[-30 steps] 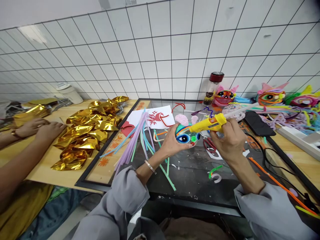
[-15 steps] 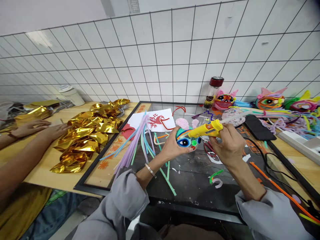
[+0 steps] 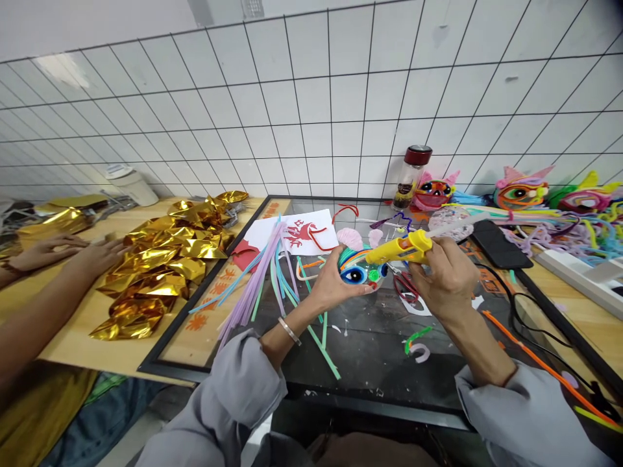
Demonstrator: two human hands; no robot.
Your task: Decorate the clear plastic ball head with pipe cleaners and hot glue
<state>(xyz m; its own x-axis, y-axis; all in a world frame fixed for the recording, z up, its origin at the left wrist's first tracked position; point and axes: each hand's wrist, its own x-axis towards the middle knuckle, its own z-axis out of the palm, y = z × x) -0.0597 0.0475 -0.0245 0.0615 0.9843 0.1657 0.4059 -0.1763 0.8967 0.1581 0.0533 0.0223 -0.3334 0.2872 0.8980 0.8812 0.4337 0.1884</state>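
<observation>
My left hand point(image 3: 335, 283) is closed around a colourful pipe-cleaner animal head point(image 3: 354, 275) with a big blue eye, a green nose and pink ears. In my right hand point(image 3: 445, 275) is a yellow hot glue gun point(image 3: 399, 248), its front end over the top of the head; whether the tip touches is hidden. A pale glue stick point(image 3: 455, 224) sticks out of the gun's back. Red-handled scissors point(image 3: 406, 288) lie on the dark mat just beyond my right hand. A green and white pipe-cleaner scrap point(image 3: 417, 344) lies nearer to me.
Purple, blue and green pipe cleaners point(image 3: 253, 282) lie left of my hands, by white paper with a red cutout point(image 3: 302, 233). Finished heads point(image 3: 520, 188), a bottle point(image 3: 411, 178), a phone point(image 3: 501, 244) and a power strip point(image 3: 584, 279) are right. Another person's hands point(image 3: 100, 259) rest near gold foil point(image 3: 165, 259).
The whole view has shifted slightly, so things sit a little further left. My hands keep nearly the same hold on the animal head and the glue gun.
</observation>
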